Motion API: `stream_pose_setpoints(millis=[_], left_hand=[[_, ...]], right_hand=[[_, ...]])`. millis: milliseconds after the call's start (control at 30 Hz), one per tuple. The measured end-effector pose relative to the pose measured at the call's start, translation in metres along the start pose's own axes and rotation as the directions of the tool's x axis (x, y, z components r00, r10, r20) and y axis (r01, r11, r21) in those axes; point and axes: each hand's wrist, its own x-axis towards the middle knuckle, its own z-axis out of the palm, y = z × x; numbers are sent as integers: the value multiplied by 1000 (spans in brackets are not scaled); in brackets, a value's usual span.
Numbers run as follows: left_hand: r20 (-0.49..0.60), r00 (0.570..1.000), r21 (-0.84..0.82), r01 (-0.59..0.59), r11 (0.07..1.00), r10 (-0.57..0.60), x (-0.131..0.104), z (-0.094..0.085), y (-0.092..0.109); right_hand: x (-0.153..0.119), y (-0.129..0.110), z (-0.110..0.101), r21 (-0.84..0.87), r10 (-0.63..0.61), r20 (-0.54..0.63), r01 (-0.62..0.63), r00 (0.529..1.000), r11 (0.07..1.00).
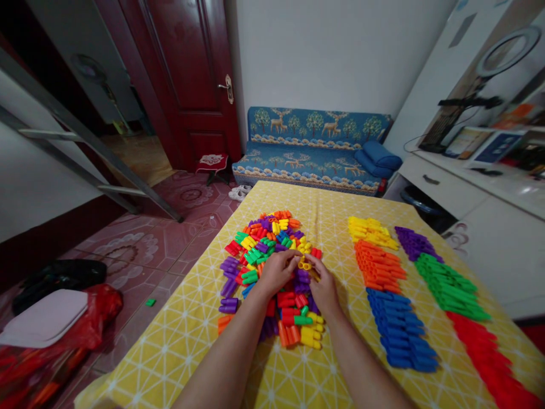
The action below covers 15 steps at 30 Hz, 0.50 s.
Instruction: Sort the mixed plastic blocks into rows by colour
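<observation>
A mixed heap of bullet-shaped plastic building blocks (255, 250) in several colours covers the middle of the table. Over this heap my left hand (276, 272) has its thumb and fingers curled in at a yellow building block (304, 264), whose round open ends face me. From the other side my right hand (326, 287) closes its fingers on the same yellow piece, with more yellow showing under them. The two hands nearly meet at the fingertips, which partly hide the block.
Sorted rows lie to the right: yellow blocks (371, 232), orange blocks (378, 266), blue blocks (400, 329), purple blocks (417, 244), green blocks (451, 287) and red blocks (489, 355). A patterned sofa (306, 153) stands beyond the yellow-clothed table (179, 346). One green block (150, 302) lies on the floor.
</observation>
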Motion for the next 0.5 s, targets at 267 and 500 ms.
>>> stream_pose_setpoints(millis=[267, 500], left_hand=[[-9, 1000, 13, -23, 1000, 23, 1, -1, 0], [19, 1000, -82, 17, 996, -15, 0, 3, -5]], right_hand=[[-2, -15, -4, -10, 78, -30, -79, 996, 997], [-3, -12, -2, 73, 38, -61, -33, 997, 997]])
